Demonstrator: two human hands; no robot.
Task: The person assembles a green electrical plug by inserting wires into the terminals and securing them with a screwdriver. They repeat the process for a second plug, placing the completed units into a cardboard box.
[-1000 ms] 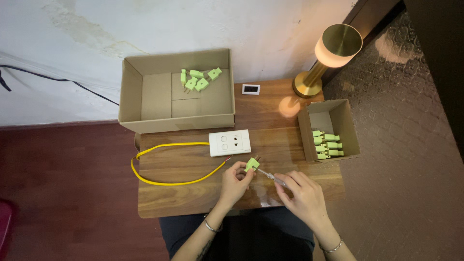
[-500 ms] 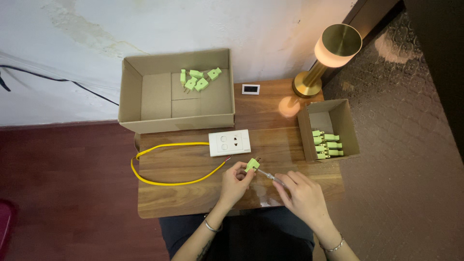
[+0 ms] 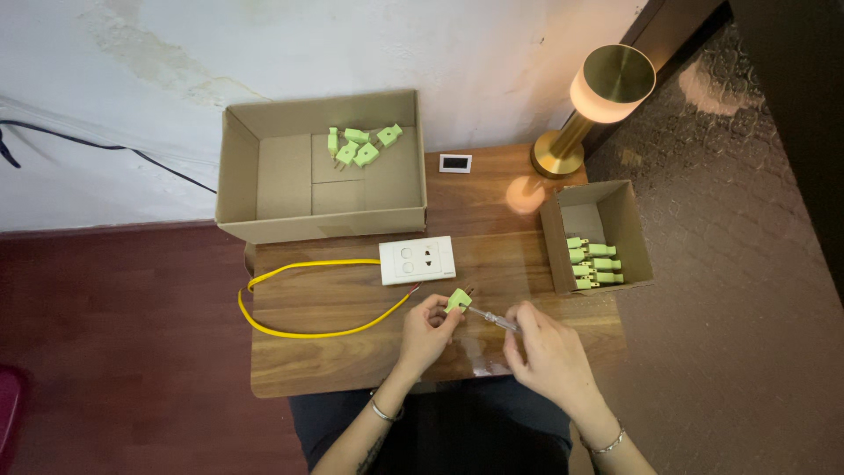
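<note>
Pinching a small green plug between the fingertips of your left hand, you hold it just above the wooden table, prongs pointing up and away to the right. Your right hand is closed around a slim screwdriver, its tip set against the plug's side. Both grips look firm, fingers curled in tight on what they carry.

Just beyond your left hand, a white wall socket plate lies flat on the table, with a yellow wire running from its lower edge and looping out to the left. Whether that wire reaches the plug you hold is hard to tell from here.

Further out on the right, a small cardboard box holds a neat stack of green plugs, laid side by side. At the back, a large cardboard box holds a few more green plugs, loosely scattered in its far corner. A brass lamp glows at the back right, and a small black-and-white display sits near it.

Judging by the two boxes, you seem well into the batch: the tidy stack on the right looks like finished pieces, the loose few at the back look like what remains, and the one in your fingers is mid-work.
</note>
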